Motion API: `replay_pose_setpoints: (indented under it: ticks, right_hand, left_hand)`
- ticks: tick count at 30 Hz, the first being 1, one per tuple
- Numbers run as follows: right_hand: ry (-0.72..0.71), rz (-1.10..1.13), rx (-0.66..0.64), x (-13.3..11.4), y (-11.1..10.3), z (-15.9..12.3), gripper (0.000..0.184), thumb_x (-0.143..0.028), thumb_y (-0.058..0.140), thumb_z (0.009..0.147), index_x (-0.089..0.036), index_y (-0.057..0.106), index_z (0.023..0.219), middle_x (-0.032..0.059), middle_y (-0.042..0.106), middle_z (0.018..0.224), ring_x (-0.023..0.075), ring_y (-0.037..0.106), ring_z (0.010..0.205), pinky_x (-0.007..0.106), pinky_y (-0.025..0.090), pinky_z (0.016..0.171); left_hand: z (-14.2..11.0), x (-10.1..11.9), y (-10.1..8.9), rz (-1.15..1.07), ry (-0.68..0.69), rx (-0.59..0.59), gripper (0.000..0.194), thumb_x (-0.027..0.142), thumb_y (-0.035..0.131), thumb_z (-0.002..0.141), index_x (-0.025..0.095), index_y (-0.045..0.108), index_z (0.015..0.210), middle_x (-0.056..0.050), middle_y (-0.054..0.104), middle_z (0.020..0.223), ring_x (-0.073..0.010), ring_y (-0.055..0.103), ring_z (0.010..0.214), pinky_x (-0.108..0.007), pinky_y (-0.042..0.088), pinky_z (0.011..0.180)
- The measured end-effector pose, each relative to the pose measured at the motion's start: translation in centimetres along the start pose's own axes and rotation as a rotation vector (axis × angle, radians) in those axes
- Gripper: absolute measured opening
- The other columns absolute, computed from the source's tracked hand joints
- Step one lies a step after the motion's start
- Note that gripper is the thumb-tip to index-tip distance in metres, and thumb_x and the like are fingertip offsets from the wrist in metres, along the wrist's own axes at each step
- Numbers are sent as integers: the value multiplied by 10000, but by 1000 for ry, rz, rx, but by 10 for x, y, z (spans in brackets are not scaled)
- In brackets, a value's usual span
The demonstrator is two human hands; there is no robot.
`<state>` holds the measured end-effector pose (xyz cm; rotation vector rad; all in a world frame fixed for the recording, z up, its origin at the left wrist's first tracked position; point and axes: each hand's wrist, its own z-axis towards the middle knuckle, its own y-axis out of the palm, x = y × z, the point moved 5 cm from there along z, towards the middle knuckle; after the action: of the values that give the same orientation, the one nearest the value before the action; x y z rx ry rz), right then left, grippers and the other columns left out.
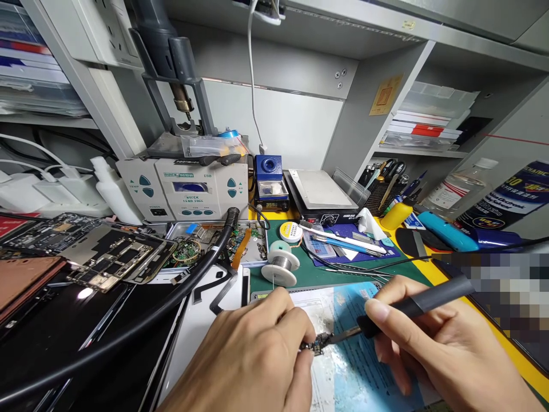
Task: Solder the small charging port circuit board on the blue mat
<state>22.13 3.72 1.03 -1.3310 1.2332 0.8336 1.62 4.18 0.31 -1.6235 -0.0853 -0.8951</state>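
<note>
My left hand [253, 357] is closed in a pinch on a small circuit board piece [316, 345] just above a blue-and-white work mat [360, 377]. My right hand [433, 352] grips a dark soldering iron handle [422, 303] like a pen. Its metal tip [341, 336] touches the small board at my left fingertips. The iron's cable runs off to the right.
A spool of solder wire [281, 264] and a round tin [291, 231] sit behind the mat. A hot-air station [184, 189], a blue solder station [270, 183] and a heating plate [319, 191] stand at the back. Opened phones [107, 257] and a black hose [163, 303] lie left.
</note>
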Motion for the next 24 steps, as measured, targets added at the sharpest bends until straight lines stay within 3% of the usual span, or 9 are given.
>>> replay_pose_setpoints:
  ticks: [12,16,21,24]
  right_hand:
    - [10,56,-29,4,0,1,551,-686,865,700,-201,613,631,-44,599,481,70,496,360,171,366,387]
    - [14,162,-185,14,-5,8,532,-650,840,782,-204,573,670,-55,571,424,68,474,322,156,332,367]
    - [13,350,-7,14,-20,16,498,-562,894,765,-224,531,720,-77,536,383,53,413,291,119,271,340]
    - [-6,412,10,10,-21,22,510,-537,921,727,-222,520,707,-83,511,382,52,397,278,121,271,316]
  left_hand:
    - [3,3,0,59,9,-2,215,194,528,936,286,717,979,2,690,988,-176,682,832,-266,505,725]
    - [6,5,-1,79,27,15,228,123,554,891,276,710,954,26,688,964,-152,670,807,-254,470,680]
    - [4,9,-12,-12,-20,23,200,143,592,884,277,731,936,45,666,914,-114,606,708,-239,441,662]
    - [4,10,-18,-98,-104,8,176,234,547,934,257,722,935,35,630,832,-126,548,650,-265,419,619]
